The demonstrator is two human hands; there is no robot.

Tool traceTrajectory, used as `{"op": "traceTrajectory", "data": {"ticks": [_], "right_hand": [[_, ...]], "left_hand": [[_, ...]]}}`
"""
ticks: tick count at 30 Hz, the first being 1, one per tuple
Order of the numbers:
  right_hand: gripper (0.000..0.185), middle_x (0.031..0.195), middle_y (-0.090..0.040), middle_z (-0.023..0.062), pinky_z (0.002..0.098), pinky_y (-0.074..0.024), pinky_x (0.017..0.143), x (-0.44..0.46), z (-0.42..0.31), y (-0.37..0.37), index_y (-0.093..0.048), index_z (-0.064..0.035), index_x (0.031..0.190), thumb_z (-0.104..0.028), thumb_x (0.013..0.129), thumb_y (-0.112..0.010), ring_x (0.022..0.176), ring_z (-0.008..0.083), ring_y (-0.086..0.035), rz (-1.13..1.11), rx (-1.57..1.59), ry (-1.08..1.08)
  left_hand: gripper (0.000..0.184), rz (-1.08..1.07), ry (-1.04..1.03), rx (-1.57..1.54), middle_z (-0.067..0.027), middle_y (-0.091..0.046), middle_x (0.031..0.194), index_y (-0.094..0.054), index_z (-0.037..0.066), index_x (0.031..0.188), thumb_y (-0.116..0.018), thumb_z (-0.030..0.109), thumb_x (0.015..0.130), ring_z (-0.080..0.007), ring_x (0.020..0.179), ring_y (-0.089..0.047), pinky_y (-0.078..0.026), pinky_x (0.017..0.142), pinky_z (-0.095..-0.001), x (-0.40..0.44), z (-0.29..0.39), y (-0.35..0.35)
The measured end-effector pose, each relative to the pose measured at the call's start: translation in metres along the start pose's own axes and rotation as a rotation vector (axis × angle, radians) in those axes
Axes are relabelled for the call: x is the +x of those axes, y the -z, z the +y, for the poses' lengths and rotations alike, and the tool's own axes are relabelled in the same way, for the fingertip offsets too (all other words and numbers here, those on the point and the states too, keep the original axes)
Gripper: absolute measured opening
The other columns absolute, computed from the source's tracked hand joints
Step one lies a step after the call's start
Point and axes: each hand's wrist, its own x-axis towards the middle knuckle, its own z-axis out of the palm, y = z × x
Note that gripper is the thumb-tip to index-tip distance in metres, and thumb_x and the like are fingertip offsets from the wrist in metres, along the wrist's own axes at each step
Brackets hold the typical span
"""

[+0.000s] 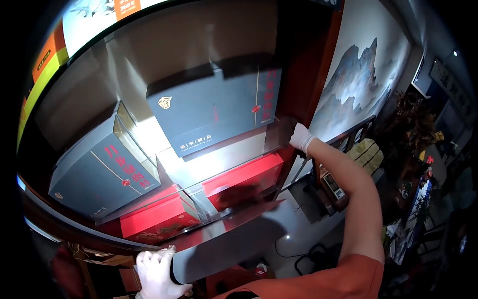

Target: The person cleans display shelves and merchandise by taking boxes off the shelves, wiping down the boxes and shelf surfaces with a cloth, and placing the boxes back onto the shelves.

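Observation:
My left hand (157, 271), in a white glove, grips the left end of a large grey box (229, 251) with a dark red side, held in front of the cabinet. My right hand (300, 138), also gloved, is closed at the right end of the glass shelf (234, 167). A dark brown piece that looks like a cloth (285, 130) shows beside its fingers. Near that hand, a wide blue-grey gift box (214, 112) with red lettering stands on the shelf. Another grey gift box (107, 167) stands tilted in view to its left.
Below the glass are two red boxes (159, 217) (244, 182). A lit display panel (94, 22) crosses the top left. To the right are a mountain painting (356, 84), a chair with a green cushion (366, 154) and potted plants (423, 169). A cable (286, 255) lies on the floor.

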Motion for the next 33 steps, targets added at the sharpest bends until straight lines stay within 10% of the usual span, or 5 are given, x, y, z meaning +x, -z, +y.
{"op": "traceTrajectory", "data": {"ticks": [4,9,23,26,33], "right_hand": [[0.021,0.09,-0.072,0.0045,0.0422,-0.0467,0.073,-0.002,0.05,0.069,-0.074,-0.0141,0.086,-0.015,0.081,-0.054,0.086,0.0246,-0.067,-0.067,-0.362,-0.098],[0.021,0.1,-0.063,0.0122,0.0402,-0.0488,0.079,0.015,0.131,0.187,-0.064,-0.0092,0.1,-0.013,0.084,-0.051,0.09,0.0299,-0.061,0.96,-0.573,-0.293],[0.043,0.135,-0.054,0.0165,0.0427,-0.0402,0.104,0.193,0.242,0.124,-0.056,-0.0072,0.13,-0.022,0.091,-0.049,0.127,0.0272,-0.05,0.374,-1.498,-0.67],[0.045,0.138,-0.052,0.0178,0.0413,-0.0401,0.104,0.116,0.134,0.157,-0.052,-0.008,0.136,-0.027,0.097,-0.044,0.125,0.0294,-0.051,0.934,0.179,-0.378],[0.041,0.135,-0.052,0.0203,0.039,-0.0443,0.101,0.038,0.051,0.043,-0.047,0.004,0.133,-0.01,0.095,-0.041,0.12,0.0345,-0.052,0.64,-0.1,-0.454]], "left_hand": [[0.057,-0.115,0.057,-0.048,-0.0116,-0.061,0.086,-0.061,0.005,0.101,-0.078,0.029,0.052,-0.032,0.078,-0.058,-0.042,0.074,-0.0443,-0.038,-0.029,-0.047],[0.039,-0.224,0.118,0.054,-0.0104,-0.059,0.07,-0.062,0.007,0.091,-0.071,0.028,0.06,-0.0327,0.063,-0.058,-0.045,0.061,-0.0453,-0.073,-0.048,-0.076],[0.044,-0.185,0.389,0.093,-0.0137,-0.064,0.077,-0.063,0.008,0.088,-0.078,0.033,0.056,-0.036,0.072,-0.06,-0.049,0.069,-0.0482,-0.086,-0.083,-0.078],[0.054,-0.21,0.413,0.115,-0.0133,-0.066,0.082,-0.065,0.008,0.096,-0.082,0.037,0.054,-0.0356,0.077,-0.062,-0.051,0.072,-0.0461,-0.085,-0.084,-0.073],[0.075,-0.237,0.487,0.045,-0.0152,-0.059,0.094,-0.058,0.007,0.11,-0.08,0.032,0.042,-0.0359,0.093,-0.053,-0.04,0.088,-0.0453,-0.124,-0.08,-0.097]]}}
